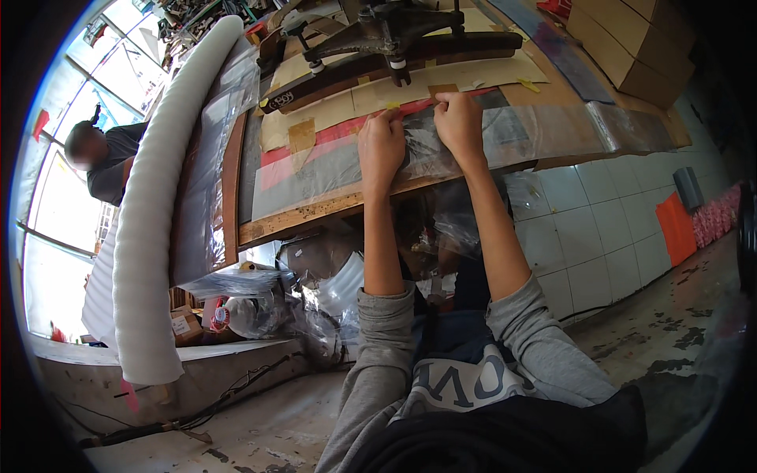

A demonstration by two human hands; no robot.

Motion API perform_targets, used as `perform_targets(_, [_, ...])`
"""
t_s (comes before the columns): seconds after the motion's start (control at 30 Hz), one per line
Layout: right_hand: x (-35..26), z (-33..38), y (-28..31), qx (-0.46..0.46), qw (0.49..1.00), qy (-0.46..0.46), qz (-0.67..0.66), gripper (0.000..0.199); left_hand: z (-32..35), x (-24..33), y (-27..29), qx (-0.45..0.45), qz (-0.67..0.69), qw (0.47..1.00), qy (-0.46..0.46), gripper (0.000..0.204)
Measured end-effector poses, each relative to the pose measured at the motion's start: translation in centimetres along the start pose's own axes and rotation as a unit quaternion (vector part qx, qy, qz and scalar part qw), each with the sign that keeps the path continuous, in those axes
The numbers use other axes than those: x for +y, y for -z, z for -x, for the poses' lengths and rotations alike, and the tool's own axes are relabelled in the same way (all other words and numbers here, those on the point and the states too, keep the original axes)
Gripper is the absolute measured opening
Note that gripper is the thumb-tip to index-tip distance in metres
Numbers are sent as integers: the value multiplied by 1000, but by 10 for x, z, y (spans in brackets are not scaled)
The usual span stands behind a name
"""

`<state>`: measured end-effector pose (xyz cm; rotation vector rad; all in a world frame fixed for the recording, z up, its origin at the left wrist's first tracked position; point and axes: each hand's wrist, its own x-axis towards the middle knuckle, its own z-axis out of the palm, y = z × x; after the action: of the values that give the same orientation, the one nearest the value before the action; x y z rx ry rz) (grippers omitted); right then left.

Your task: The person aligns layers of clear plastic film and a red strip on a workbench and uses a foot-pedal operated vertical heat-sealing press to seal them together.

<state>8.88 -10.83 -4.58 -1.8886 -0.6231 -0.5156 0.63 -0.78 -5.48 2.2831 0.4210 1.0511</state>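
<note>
My left hand point(382, 151) is closed, fingers curled and thumb pressed forward, above the near part of the workbench. A little to its right and farther forward, my right hand point(460, 126) is closed in a similar pinch. Between them stretches shiny clear plastic film point(423, 135), its edge apparently pinched in both hands; the fingertips are partly hidden. Under the hands lie a red strip point(337, 132) and a grey sheet point(303, 177). Just beyond stands a black metal press point(394, 39) with a long dark bar point(315, 81) over cream-coloured boards point(292, 118).
A long white foam roll point(150, 221) leans along the bench's left side. A wooden edge point(307, 211) runs along its front. Cardboard boxes point(631, 39) stand at the far right. Plastic-wrapped items point(315, 276) lie beneath the bench. Another person point(110, 162) is at the far left.
</note>
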Motion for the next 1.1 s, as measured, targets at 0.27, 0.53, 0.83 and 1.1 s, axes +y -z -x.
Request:
perform_targets(0.27, [2,-2,-1,-33,999,-27,18,23,1,1,0,24,-15,999,-15,22])
perform_targets(0.53, [5,-5,-1,-31,999,-20,16,22,0,6,0,17,-19,1000,0,23])
perform_targets(0.83, [4,-2,-3,-5,1000,5,3,15,0,10,5,8,-28,999,23,27])
perform_targets(1.1, [1,-3,0,-4,1000,15,6,14,0,9,2,39,-19,999,-24,22])
